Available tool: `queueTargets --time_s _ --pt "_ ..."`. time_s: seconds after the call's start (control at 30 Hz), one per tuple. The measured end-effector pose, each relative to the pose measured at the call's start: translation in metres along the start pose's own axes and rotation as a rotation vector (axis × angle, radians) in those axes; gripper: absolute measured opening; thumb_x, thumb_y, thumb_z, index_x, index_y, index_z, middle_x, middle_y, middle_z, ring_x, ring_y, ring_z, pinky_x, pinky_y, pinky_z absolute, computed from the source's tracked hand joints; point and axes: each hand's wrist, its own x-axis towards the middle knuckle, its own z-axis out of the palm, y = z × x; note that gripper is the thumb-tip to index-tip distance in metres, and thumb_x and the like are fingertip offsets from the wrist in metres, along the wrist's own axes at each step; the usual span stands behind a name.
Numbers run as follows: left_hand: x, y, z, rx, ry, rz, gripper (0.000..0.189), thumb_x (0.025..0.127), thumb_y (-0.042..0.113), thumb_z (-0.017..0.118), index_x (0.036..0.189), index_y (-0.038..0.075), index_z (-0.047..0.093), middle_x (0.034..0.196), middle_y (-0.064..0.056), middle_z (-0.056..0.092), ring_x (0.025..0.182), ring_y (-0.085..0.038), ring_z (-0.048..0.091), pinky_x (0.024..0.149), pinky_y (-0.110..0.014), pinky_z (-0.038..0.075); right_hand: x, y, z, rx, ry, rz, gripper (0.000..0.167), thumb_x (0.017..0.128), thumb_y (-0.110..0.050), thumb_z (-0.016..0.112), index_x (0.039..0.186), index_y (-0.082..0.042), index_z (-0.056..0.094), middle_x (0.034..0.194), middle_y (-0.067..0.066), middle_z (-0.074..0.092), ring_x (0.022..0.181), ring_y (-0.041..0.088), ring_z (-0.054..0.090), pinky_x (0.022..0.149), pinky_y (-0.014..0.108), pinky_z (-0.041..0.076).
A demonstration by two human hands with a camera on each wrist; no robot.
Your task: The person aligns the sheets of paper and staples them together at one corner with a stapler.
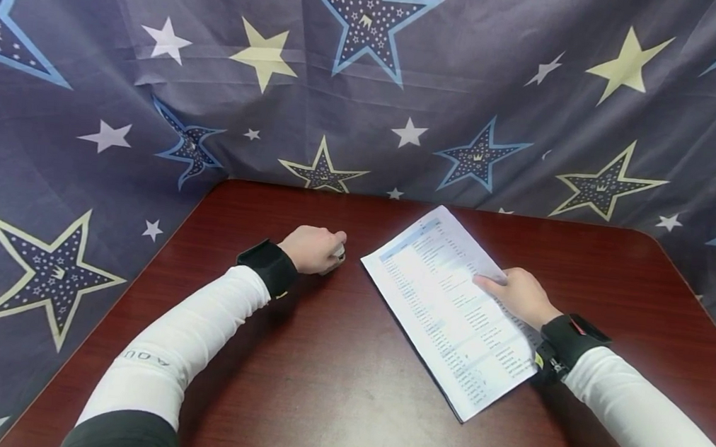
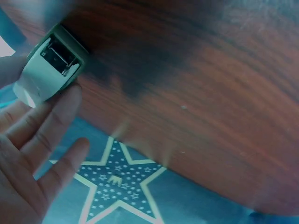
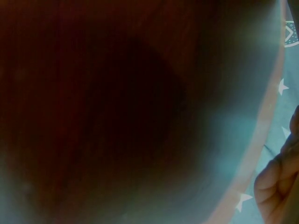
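Note:
My left hand (image 1: 309, 249) is over the back middle of the table, left of a printed sheaf of paper (image 1: 438, 294). In the left wrist view it pinches a small pale stapler (image 2: 41, 77) between thumb and fingers, with the stapler's dark hollow end turned to the camera. My right hand (image 1: 523, 296) grips the right edge of the sheaf, thumb on top and the other fingers hidden underneath. The sheaf is tilted, its printed side up, apart from the left hand. Curled fingers (image 3: 275, 179) show at the edge of the dark, blurred right wrist view.
A reddish-brown wooden table (image 1: 292, 388) lies under both hands. Behind it and along its sides hangs a grey-blue cloth (image 1: 449, 61) printed with stars. Black bands (image 1: 267, 267) with devices sit on both wrists.

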Motion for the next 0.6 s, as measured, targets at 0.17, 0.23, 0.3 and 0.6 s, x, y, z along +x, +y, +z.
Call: queueTargets --time_s 0.17,0.23,0.3,0.6 --pt "-0.002 0.001 0.006 -0.029 0.021 -0.153 0.014 0.085 0.017 0.064 0.088 0.008 0.055 0.066 -0.004 0.059 0.065 -0.023 0.064 0.058 -0.044 0.051 0.0 0.0 0.0 -0.014 0.007 0.003 0.054 0.091 -0.047 0.064 0.121 -0.002 0.061 0.084 0.009 0.069 0.062 0.019 0.066 0.057 0.032 0.052" --pt "-0.001 0.004 0.007 -0.05 0.025 -0.213 0.014 0.085 0.017 0.062 0.091 0.006 0.057 0.067 -0.005 0.061 0.067 -0.023 0.064 0.057 -0.044 0.051 0.0 0.0 0.0 -0.021 0.016 0.003 0.054 0.091 -0.047 0.064 0.121 -0.002 0.061 0.084 0.009 0.068 0.062 0.019 0.065 0.057 0.032 0.052" --pt "0.0 0.008 0.007 -0.079 0.029 -0.267 0.014 0.085 0.015 0.061 0.093 0.005 0.058 0.067 -0.005 0.061 0.068 -0.024 0.065 0.057 -0.044 0.051 0.001 0.0 0.0 -0.027 0.021 0.001 0.054 0.091 -0.047 0.064 0.121 -0.002 0.061 0.083 0.009 0.068 0.062 0.019 0.065 0.057 0.031 0.051" --pt "-0.001 0.021 0.0 -0.069 0.015 -0.416 0.024 0.087 0.021 0.061 0.099 0.001 0.06 0.081 -0.012 0.065 0.08 -0.031 0.064 0.065 -0.046 0.052 0.001 0.0 -0.001 -0.018 0.018 0.005 0.058 0.091 -0.048 0.063 0.122 0.001 0.06 0.082 0.009 0.067 0.061 0.018 0.064 0.056 0.031 0.05"
